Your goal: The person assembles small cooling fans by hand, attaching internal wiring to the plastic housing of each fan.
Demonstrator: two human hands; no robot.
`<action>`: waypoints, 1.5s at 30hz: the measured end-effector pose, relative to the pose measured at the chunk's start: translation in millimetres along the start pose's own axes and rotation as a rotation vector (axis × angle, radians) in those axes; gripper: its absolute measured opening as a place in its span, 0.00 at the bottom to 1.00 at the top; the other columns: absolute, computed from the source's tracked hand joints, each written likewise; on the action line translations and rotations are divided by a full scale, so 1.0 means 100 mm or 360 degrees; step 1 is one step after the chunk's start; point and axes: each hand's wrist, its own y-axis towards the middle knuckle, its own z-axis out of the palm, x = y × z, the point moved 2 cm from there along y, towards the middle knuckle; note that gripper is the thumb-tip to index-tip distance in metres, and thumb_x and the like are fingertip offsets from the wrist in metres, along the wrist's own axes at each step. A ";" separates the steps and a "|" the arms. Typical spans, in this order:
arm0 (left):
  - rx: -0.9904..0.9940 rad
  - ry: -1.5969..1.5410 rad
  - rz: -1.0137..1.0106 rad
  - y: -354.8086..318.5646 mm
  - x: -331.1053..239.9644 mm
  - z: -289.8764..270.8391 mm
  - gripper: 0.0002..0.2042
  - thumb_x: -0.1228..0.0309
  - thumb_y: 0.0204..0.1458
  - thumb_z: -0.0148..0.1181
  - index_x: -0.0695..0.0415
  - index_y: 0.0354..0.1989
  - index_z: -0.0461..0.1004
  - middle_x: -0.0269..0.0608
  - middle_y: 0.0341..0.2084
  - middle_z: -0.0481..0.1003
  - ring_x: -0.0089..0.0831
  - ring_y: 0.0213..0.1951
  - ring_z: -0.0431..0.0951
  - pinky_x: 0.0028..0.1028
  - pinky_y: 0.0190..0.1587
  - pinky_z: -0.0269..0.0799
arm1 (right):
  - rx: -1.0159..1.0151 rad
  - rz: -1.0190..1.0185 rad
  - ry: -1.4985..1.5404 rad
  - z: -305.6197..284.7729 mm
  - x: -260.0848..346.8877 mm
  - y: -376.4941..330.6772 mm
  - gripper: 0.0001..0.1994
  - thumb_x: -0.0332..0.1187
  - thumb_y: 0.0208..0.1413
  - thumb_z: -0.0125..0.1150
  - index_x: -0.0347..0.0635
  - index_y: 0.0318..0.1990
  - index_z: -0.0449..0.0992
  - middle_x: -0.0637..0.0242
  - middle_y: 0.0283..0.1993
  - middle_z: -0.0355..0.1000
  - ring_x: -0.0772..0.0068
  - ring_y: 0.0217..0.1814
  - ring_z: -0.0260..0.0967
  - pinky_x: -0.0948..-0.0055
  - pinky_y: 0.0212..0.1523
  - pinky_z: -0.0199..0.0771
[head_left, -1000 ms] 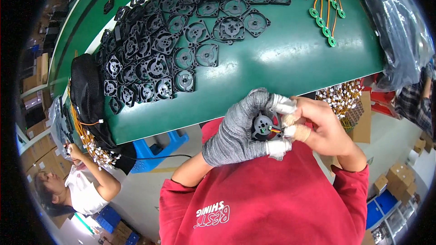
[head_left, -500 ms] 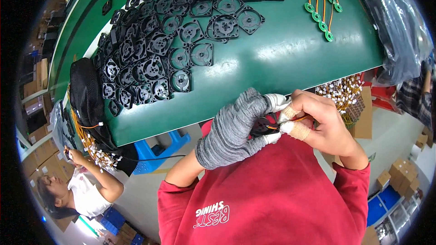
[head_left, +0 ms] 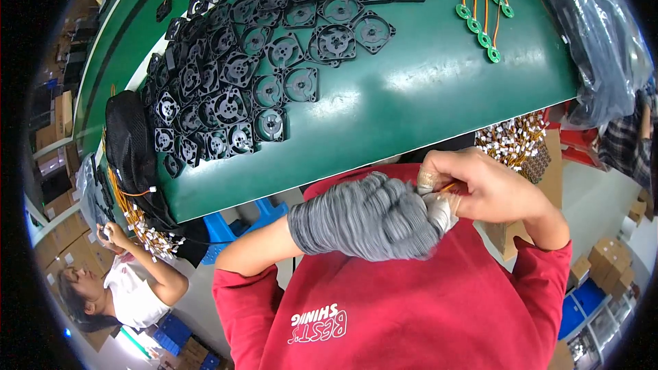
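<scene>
We note both hands have dropped below the green table [head_left: 425, 96] edge; gloved left hand [head_left: 370, 216] now clenched over the small fan frame, hiding it; bare right hand [head_left: 490, 188] pinches its orange wire [head_left: 449, 186]: assembly work continues

Grey-striped glove [head_left: 367, 219], red sweatshirt [head_left: 425, 308], black fan frames [head_left: 274, 48], glossy green table [head_left: 425, 89].

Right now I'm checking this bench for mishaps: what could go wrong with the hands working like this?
1. The gloved left hand and bare right hand work off the green table's edge, over the lap; a small part could drop to the floor.
2. The thin orange wire pinched at the fingers may kink.
3. The black fan frames lie near the edge and could be knocked off.
</scene>
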 end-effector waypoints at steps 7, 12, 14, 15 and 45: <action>-0.0240 -0.1819 -0.1324 -0.05 0.26 0.14 0.25 0.72 0.32 0.69 0.57 0.42 0.65 0.39 0.36 0.67 0.31 0.38 0.71 0.26 0.42 0.67 | 0.0165 0.0228 0.1367 0.03 -0.13 0.10 0.08 0.32 0.55 0.52 0.35 0.33 0.67 0.75 0.27 0.63 0.88 0.24 0.54 0.87 0.22 0.53; -0.0275 -0.2149 -0.1448 -0.08 0.27 0.17 0.26 0.73 0.32 0.69 0.56 0.42 0.64 0.40 0.41 0.65 0.29 0.45 0.67 0.28 0.48 0.62 | 0.0113 0.0164 0.1392 0.04 -0.12 0.13 0.07 0.31 0.53 0.53 0.36 0.32 0.67 0.72 0.25 0.63 0.85 0.22 0.59 0.84 0.23 0.60; -0.0328 -0.2237 -0.1530 -0.08 0.35 0.14 0.26 0.73 0.32 0.68 0.55 0.43 0.64 0.40 0.42 0.64 0.29 0.47 0.65 0.27 0.49 0.61 | 0.0068 0.0151 0.1314 0.01 -0.13 0.09 0.07 0.31 0.53 0.54 0.36 0.32 0.67 0.72 0.25 0.63 0.84 0.22 0.59 0.84 0.23 0.61; -0.0385 -0.2228 -0.1523 -0.07 0.43 0.10 0.27 0.74 0.32 0.68 0.55 0.43 0.64 0.39 0.41 0.63 0.29 0.47 0.64 0.27 0.49 0.61 | 0.0021 0.0149 0.1246 -0.03 -0.15 0.06 0.06 0.30 0.53 0.54 0.36 0.33 0.67 0.72 0.25 0.64 0.84 0.21 0.59 0.84 0.23 0.62; 0.0312 0.0471 -0.0774 0.43 1.21 0.12 0.23 0.59 0.38 0.59 0.56 0.43 0.68 0.48 0.45 0.65 0.46 0.53 0.59 0.49 0.58 0.48 | -0.1141 -0.0435 -0.1715 -1.05 -0.11 -0.12 0.13 0.24 0.39 0.56 0.38 0.37 0.65 0.56 0.48 0.61 0.54 0.43 0.61 0.64 0.43 0.63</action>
